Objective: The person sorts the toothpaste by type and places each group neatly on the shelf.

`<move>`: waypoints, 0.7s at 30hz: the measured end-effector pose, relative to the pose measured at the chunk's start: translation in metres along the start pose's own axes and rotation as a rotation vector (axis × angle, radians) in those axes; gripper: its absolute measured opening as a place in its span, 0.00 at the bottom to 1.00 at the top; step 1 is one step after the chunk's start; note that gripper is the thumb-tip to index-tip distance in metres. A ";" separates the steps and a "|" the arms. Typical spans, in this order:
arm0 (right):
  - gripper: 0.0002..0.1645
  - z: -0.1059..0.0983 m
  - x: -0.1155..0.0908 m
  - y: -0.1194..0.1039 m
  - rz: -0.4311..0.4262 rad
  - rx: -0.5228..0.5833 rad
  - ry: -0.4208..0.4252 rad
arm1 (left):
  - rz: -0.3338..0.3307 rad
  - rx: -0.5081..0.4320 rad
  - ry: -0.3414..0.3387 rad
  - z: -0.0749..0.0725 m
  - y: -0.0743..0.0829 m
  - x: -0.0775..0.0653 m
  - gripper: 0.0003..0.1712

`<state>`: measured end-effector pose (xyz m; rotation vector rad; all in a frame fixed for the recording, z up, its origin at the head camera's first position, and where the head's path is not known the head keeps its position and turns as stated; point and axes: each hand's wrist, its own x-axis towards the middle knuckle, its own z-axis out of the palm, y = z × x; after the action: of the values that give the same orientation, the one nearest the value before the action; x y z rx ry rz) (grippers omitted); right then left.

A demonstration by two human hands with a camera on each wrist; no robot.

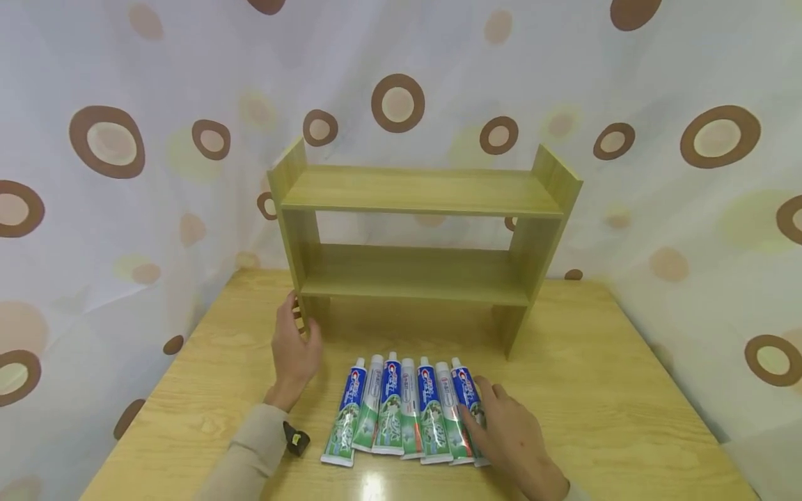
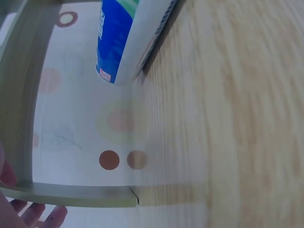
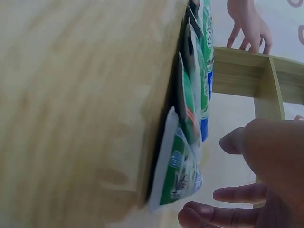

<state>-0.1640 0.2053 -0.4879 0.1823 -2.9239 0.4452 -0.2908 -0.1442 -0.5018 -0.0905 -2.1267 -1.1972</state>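
My left hand [image 1: 297, 353] holds the lower left side panel of a two-tier wooden shelf [image 1: 413, 296]. In the left wrist view its thumb and fingers [image 2: 32, 214] lie on opposite faces of that panel. Several toothpaste tubes lie side by side in front of the shelf, caps toward it, some blue and green, others white and green. Over the rightmost toothpaste tube [image 1: 465, 388] hovers my right hand [image 1: 516, 435], thumb and fingers apart on either side of it. The right wrist view shows a gap between the fingertips [image 3: 197, 209] and that tube [image 3: 178, 175].
A wooden table [image 1: 626, 417] carries everything. Behind and beside it hangs a white cloth [image 1: 438, 42] with brown circles. The shelf's upright sides rise above its upper board [image 1: 420, 191]. A dark band with a small tag [image 1: 296, 439] sits at the left wrist.
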 end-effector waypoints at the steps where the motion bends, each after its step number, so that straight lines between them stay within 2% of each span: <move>1: 0.35 0.000 -0.001 0.000 0.005 0.002 -0.007 | 0.004 0.002 0.002 -0.001 -0.001 0.001 0.34; 8: 0.34 0.004 -0.003 0.002 0.022 0.014 -0.057 | 0.018 0.000 -0.030 -0.007 -0.009 0.007 0.27; 15: 0.33 0.004 -0.007 0.005 0.043 0.083 -0.123 | -0.046 -0.008 -0.147 -0.013 -0.011 0.009 0.28; 21: 0.38 -0.001 -0.009 0.008 0.039 0.151 -0.189 | -0.018 0.041 -0.175 -0.014 -0.016 0.013 0.24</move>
<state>-0.1563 0.2140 -0.4907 0.1972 -3.0824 0.6911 -0.2994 -0.1676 -0.5003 -0.1637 -2.3074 -1.1929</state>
